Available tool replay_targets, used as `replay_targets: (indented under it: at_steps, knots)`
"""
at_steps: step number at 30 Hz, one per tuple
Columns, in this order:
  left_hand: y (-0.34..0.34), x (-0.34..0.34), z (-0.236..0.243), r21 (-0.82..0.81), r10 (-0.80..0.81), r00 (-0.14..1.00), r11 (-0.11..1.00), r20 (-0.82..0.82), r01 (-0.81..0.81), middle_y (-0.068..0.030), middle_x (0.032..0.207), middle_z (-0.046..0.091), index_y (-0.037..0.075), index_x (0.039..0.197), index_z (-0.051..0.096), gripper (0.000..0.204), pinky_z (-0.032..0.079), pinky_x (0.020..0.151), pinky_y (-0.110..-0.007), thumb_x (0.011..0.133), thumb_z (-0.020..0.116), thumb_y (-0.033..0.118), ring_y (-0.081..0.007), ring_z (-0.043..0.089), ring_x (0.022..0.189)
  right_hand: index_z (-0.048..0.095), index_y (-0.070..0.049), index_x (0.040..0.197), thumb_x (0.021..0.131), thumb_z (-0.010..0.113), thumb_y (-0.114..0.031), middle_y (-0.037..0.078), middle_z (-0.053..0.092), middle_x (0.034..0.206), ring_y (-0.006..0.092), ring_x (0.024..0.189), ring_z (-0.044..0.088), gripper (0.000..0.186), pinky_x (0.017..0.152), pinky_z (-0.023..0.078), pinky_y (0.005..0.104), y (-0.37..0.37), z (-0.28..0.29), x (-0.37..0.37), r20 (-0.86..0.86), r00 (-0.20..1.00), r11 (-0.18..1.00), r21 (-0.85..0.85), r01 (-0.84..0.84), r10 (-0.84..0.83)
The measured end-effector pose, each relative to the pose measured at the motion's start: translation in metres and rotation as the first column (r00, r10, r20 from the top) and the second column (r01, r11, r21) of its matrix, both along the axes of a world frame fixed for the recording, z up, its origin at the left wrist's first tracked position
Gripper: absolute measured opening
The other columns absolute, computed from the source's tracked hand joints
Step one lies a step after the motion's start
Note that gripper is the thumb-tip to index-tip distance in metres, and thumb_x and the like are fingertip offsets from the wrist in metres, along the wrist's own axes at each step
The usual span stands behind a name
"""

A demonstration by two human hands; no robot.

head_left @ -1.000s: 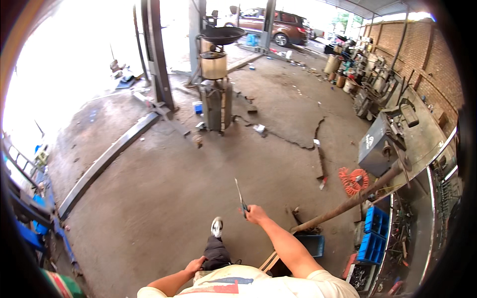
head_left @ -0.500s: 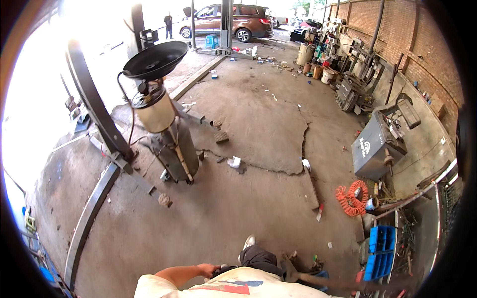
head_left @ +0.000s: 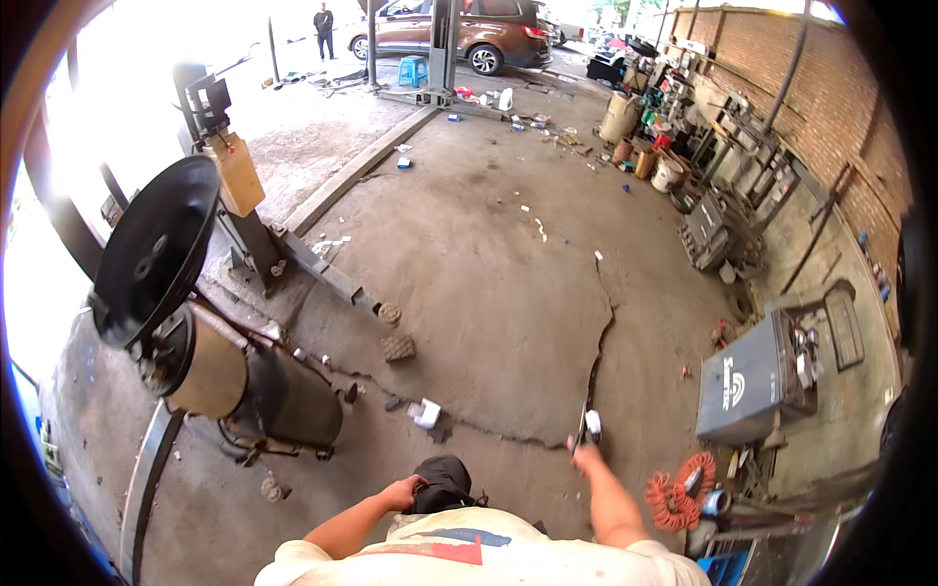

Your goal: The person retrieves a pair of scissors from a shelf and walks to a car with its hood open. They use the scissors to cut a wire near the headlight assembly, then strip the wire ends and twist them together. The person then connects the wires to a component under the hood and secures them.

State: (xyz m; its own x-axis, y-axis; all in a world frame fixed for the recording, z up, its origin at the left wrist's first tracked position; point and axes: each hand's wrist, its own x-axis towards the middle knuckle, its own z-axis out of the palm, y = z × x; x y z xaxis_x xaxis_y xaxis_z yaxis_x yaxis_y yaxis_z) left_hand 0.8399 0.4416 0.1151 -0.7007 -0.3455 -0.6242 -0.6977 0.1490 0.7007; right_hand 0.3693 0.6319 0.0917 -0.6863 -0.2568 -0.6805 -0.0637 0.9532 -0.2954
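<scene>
My left hand (head_left: 402,492) is against the black trousers (head_left: 442,481) at my raised thigh; its fingertips are hidden in the dark cloth. My right hand (head_left: 585,455) reaches forward over the floor with its fingers closed. A thin dark piece sticks up from it, too small and blurred to name. Just beyond that hand, a white scrap (head_left: 592,422) lies beside the long crack in the concrete.
To my left stands an oil drainer with a wide black pan (head_left: 161,249), close to a lift arm (head_left: 332,278). On the right are a grey wheel balancer (head_left: 747,386) and a coiled orange hose (head_left: 674,498). A white crumpled piece (head_left: 424,414) lies ahead.
I have moved forward; the oil drainer and balancer now appear nearer. My right hand, out of clear sight before, now stretches out ahead. The left hand stays by the trousers.
</scene>
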Motion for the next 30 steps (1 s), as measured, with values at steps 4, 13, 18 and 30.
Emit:
replay_targets:
  at_steps: [4,13,18,30]
  knots:
    - [-0.14,-0.108,-0.053,0.311,-0.084,0.982,0.941,-0.167,0.133,-0.0048,0.087,0.057,0.007,0.13,0.048,0.055,0.043,0.07,-0.029,0.075,0.057,0.007,-0.0172,0.054,0.083,0.062,0.001,0.065,0.077,0.058,-0.064,0.012,0.063,0.058,0.0272,0.059,0.065,0.067,0.062,0.05,0.0384,-0.251,0.068,-0.168,-0.363,0.922,0.899,-0.348,-0.265,0.131]
    - [-0.571,-0.357,0.082,0.464,0.032,0.992,0.882,0.118,-0.084,-0.0136,0.11,0.061,0.004,0.135,0.042,0.057,0.052,0.08,-0.036,0.083,0.057,0.022,-0.0213,0.06,0.092,0.067,-0.001,0.066,0.071,0.058,-0.074,0.01,0.067,0.068,0.0241,0.069,0.066,0.074,0.066,0.05,0.0412,-0.418,-0.029,-0.289,-0.08,0.965,0.958,0.166,-0.236,0.251]
    - [-0.758,-0.473,0.186,0.474,0.276,0.843,0.88,-0.461,-0.029,-0.0099,0.093,0.065,0.002,0.114,0.054,0.037,0.046,0.071,-0.031,0.089,0.056,0.029,-0.0178,0.061,0.086,0.066,-0.004,0.068,0.071,0.068,-0.063,0.01,0.064,0.072,0.0189,0.064,0.058,0.059,0.063,0.047,0.0358,-0.518,0.013,-0.283,0.255,0.949,0.979,0.131,0.155,-0.185]
    - [-1.187,-0.65,0.479,0.19,0.271,-0.18,0.909,-0.946,0.371,-0.0257,0.091,0.064,0.011,0.089,0.051,0.041,0.038,0.082,-0.04,0.094,0.039,0.049,-0.0317,0.053,0.089,0.061,-0.005,0.059,0.077,0.051,-0.073,0.009,0.06,0.061,0.0225,0.059,0.059,0.07,0.059,0.046,0.0376,-1.196,-0.037,-0.526,0.184,0.912,0.902,0.168,-0.398,0.368]
